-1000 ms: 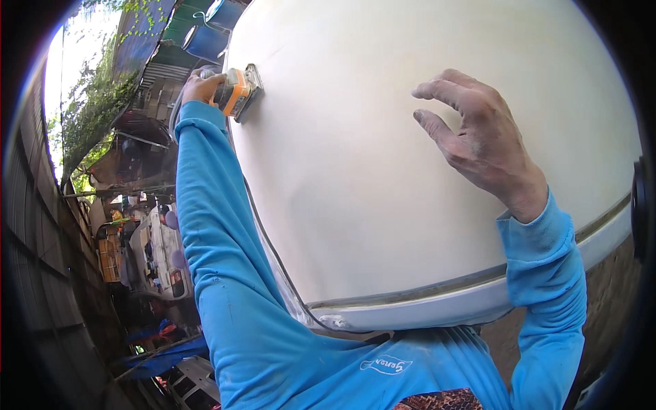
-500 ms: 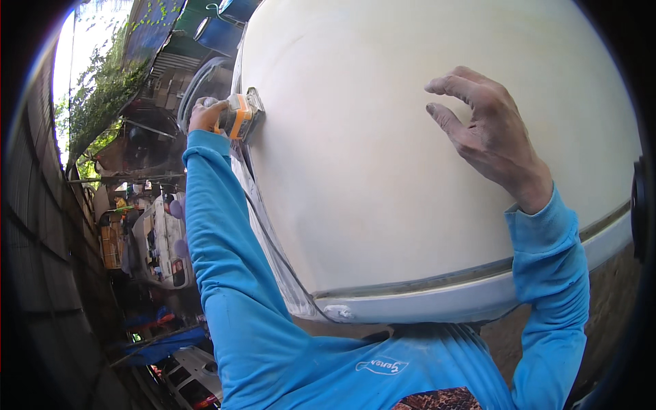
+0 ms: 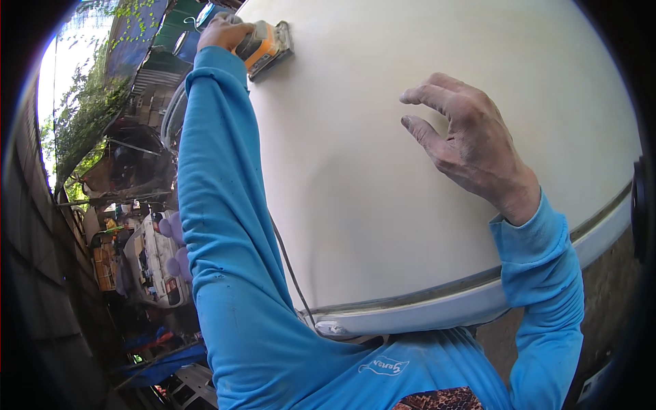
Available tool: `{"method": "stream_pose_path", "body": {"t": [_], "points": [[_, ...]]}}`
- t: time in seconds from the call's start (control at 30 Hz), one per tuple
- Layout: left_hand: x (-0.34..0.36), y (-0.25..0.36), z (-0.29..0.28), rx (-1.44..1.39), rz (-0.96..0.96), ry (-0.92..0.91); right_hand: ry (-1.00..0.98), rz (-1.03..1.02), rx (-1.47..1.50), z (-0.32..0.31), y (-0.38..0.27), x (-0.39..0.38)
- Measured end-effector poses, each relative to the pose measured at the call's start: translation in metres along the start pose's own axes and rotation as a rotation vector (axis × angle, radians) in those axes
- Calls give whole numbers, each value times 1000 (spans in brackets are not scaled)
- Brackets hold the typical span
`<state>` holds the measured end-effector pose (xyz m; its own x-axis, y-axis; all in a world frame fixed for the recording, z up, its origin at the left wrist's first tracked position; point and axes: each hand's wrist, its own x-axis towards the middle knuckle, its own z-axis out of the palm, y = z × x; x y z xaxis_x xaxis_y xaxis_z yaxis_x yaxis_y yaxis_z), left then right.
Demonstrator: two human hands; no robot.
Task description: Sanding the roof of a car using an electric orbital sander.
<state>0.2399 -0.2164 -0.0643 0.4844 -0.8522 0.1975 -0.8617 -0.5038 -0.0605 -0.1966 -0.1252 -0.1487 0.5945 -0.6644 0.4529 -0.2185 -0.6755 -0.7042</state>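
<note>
Left hand: over at the far left side, this hand (image 3: pixel 224 31) is wrapped firmly around the sander's body.
Sander: the orange-and-grey sander (image 3: pixel 265 49) sits tilted at the upper left edge of the pale panel (image 3: pixel 369 212).
Right hand: half open above the panel, this hand (image 3: pixel 471 137) has curved fingers, thumb apart, holding nothing; contact I can't tell.
Cord: a dark cord (image 3: pixel 290 265) runs beside the left sleeve (image 3: pixel 222 171) toward the panel's near corner.

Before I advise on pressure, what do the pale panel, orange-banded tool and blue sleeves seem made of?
Pale panel: probably painted or primed metal, given its smooth, matte curve; plastic possible.
Orange-banded tool: likely dull plastic, given its blocky form.
Blue sleeves: matte fabric, likely knit, given soft folds.
</note>
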Motion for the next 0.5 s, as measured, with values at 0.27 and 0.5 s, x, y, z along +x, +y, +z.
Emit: {"method": "stream_pose_path", "body": {"t": [0.27, 0.5], "points": [[-1, 81, 1, -111, 209, -16, -39, 50, -14, -3, -4, 1], [-16, 0, 0, -44, -77, -2, -16, 64, -3, -7, -3, 1]]}}
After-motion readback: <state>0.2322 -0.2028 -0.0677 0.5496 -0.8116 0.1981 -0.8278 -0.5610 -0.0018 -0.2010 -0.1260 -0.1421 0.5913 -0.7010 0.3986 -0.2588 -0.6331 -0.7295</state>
